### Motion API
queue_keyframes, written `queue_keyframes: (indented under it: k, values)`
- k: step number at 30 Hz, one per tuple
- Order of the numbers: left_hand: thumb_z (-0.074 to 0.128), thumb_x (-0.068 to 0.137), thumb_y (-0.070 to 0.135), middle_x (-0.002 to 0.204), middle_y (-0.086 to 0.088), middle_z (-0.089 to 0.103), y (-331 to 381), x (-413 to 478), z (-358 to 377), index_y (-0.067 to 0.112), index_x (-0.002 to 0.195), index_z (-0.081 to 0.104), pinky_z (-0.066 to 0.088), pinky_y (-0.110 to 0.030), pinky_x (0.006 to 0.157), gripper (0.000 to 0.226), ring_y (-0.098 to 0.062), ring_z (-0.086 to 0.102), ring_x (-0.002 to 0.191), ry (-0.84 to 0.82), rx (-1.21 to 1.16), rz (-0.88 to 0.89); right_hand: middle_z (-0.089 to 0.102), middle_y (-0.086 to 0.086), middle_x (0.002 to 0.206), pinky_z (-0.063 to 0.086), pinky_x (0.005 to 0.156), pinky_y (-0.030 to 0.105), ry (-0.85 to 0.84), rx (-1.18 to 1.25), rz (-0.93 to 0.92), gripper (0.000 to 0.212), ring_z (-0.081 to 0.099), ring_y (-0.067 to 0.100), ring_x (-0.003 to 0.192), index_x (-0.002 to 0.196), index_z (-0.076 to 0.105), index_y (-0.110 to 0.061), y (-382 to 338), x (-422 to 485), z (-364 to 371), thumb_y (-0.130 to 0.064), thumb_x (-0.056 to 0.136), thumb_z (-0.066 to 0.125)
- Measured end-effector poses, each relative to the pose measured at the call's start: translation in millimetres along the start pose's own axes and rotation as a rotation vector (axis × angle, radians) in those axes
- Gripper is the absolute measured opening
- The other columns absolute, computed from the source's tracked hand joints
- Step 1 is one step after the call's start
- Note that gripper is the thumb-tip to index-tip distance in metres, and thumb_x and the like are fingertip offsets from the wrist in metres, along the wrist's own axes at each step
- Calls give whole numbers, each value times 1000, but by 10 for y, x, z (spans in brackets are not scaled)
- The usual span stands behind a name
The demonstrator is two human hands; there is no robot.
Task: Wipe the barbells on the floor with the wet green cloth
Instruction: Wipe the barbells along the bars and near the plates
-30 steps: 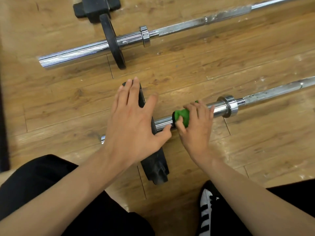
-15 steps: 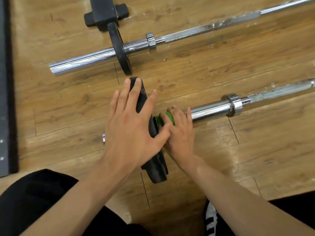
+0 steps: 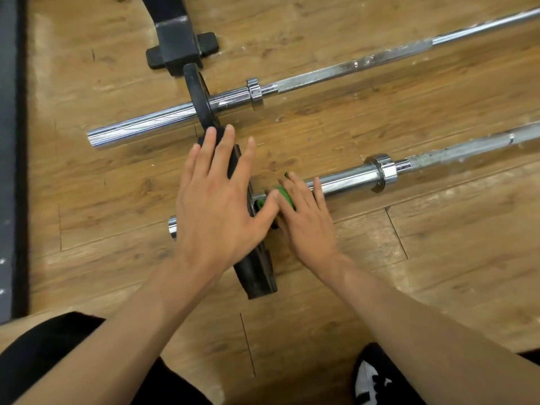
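Observation:
Two chrome barbells lie on the wooden floor. The near barbell (image 3: 347,180) carries a black weight plate (image 3: 257,273). My left hand (image 3: 217,206) rests flat on that plate with straight, spread fingers. My right hand (image 3: 306,217) wraps the green cloth (image 3: 285,195) round the near bar's sleeve right beside the plate; only a little green shows between the fingers. The far barbell (image 3: 146,122) lies parallel behind, with its own thin black plate (image 3: 198,96).
A black metal rack foot (image 3: 175,45) stands behind the far plate. A dark mat edge (image 3: 11,141) runs down the left side. My knee in black fabric (image 3: 43,352) and a black-and-white shoe (image 3: 371,381) are at the bottom.
My right hand slid the cloth left along the sleeve, from near the collar to against the plate. The left hand stayed on the plate. The view shifted, showing more of the rack foot.

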State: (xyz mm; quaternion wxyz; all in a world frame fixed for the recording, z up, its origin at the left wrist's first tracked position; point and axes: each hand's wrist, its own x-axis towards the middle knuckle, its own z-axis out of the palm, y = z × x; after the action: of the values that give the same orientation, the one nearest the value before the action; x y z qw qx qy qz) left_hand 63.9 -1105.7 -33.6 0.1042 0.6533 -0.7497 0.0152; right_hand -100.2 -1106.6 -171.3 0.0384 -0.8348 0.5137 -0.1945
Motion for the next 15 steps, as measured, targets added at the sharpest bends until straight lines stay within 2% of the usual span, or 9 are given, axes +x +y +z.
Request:
queue_keyframes:
  k: [2,5,7,8,9,12,14,15]
  values:
    - [37,97,62,168,-17,30,-19,92,-1,12,160,39,10,-46,128,80,-35,18,158,-5,12,-34,50,17,153,9,127,55,-11,-65,-18,48,37,34,150,139,44,-19,408,-20,-70,-19,95,62]
    - [36,98,62,169,-17,26,28,119,54,7,161,32,9,-45,130,84,-33,15,160,20,17,-86,55,17,146,13,126,57,134,-97,326,37,40,34,148,138,49,-15,887,64,-193,-24,103,53]
    - [36,97,62,168,-18,28,29,164,86,4,161,31,9,-42,129,87,-32,18,159,36,-20,-119,56,15,144,14,127,57,240,-89,520,37,40,33,148,138,56,-10,748,202,-131,-25,105,48]
    - [35,96,63,167,-18,30,19,203,96,2,161,31,10,-41,128,88,-33,20,158,38,-40,-132,57,16,143,14,127,56,272,-68,556,36,39,34,149,137,57,-9,563,274,-61,-24,105,48]
    - [33,96,63,167,-19,31,5,240,100,2,160,31,11,-41,128,89,-33,23,157,36,-49,-140,57,17,142,14,127,54,267,-29,519,35,38,35,148,135,58,-9,350,328,8,-23,104,50]
    - [31,95,64,167,-18,30,-43,298,97,3,161,30,13,-42,128,90,-32,23,157,11,-48,-138,54,18,146,10,128,52,90,36,122,41,37,36,149,139,51,-13,-13,304,161,-23,100,57]
    - [31,95,63,168,-17,30,-46,271,98,3,161,31,14,-42,128,89,-31,22,158,10,-45,-142,53,16,150,8,128,52,7,-53,-51,44,38,33,150,142,48,-17,201,260,80,-28,101,55]
    - [32,95,62,167,-18,30,-30,243,100,2,160,32,14,-42,128,88,-32,23,157,19,-45,-146,55,15,148,9,128,53,-6,-85,-51,43,40,32,149,142,49,-18,368,238,25,-30,101,53]
